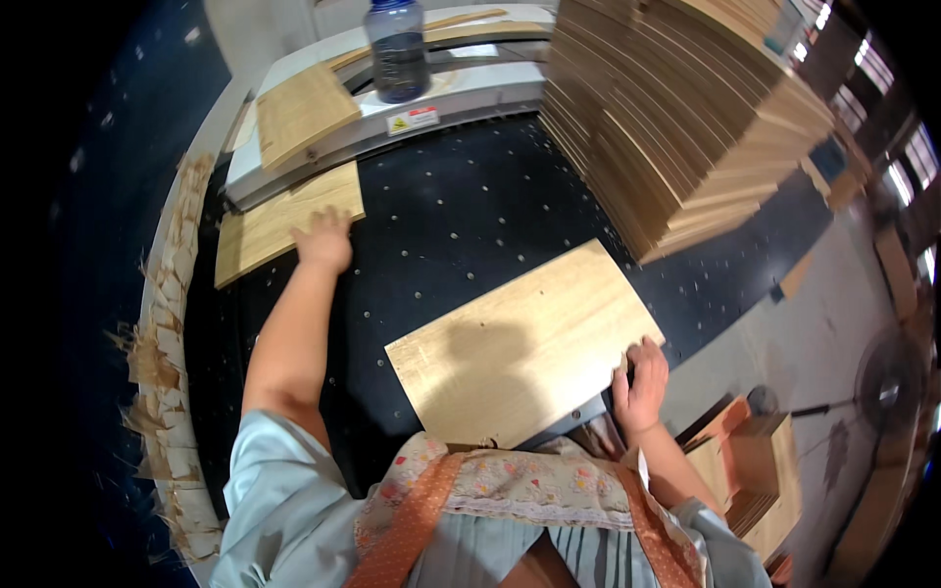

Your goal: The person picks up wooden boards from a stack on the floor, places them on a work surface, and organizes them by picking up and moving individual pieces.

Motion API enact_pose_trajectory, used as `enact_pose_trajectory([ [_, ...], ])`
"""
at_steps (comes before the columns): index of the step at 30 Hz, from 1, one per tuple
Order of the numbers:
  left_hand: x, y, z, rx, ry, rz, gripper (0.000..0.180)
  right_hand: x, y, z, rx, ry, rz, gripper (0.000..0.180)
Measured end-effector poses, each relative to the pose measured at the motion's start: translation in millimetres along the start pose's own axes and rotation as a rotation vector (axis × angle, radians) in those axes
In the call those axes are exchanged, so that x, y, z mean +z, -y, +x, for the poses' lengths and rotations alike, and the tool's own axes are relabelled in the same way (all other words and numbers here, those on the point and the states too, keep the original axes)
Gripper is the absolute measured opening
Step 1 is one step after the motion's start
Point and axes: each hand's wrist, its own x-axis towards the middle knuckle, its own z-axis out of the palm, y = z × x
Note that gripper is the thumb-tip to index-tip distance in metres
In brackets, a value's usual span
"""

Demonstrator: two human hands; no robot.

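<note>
My left hand (325, 241) reaches far out to the left and lies with spread fingers on the right part of a light wood-grain board (265, 221). That board rests on the black table against the machine's white rail. Close to my body, a larger light wood-grain board (529, 338) lies slanted across the near edge of the table. My right hand (643, 388) is closed on its near right corner, fingers curled at the edge; the thumb is partly in shadow. A shadow falls across the middle of this board.
The black table (470, 211) is dotted with small pale studs. A tall stack of boards (676, 127) stands at the back right. Another board (304, 113) and a blue water bottle (397, 54) rest on the white rail (461, 93). Frayed tape edges the left side (162, 392).
</note>
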Motion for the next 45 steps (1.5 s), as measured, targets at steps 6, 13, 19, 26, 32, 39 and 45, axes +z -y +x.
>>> enact_pose_trajectory([
  [6,-47.1,-116.1,-151.3,0.679,0.012,-0.57,0.071,-8.2,4.8,-7.9,-0.016,0.029,0.07,0.039],
  [13,-14.9,-72.9,-190.1,0.528,-0.097,-0.495,0.071,-19.2,49.8,-8.4,-0.254,0.413,0.392,0.057],
  [19,-44.7,-54.4,-198.2,0.341,0.121,-0.413,0.075,-52.9,35.8,84.5,-0.366,0.077,0.531,0.04],
  [26,-33.1,-130.6,-186.9,0.411,-0.153,-0.525,0.069,-160.0,2.2,318.2,-0.298,-0.725,0.011,0.039],
  [32,-30.6,-124.6,-187.3,0.409,-0.12,-0.527,0.069,-167.0,-18.3,348.4,0.312,-0.265,0.533,0.037],
  [39,-30.8,-126.8,-186.1,0.427,-0.118,-0.551,0.069,-184.8,-55.2,310.2,0.166,-0.521,0.806,0.036],
  [45,-28.1,-127.5,-185.9,0.409,-0.097,-0.505,0.071,-195.7,-51.4,307.7,0.597,-0.7,1.022,0.047],
])
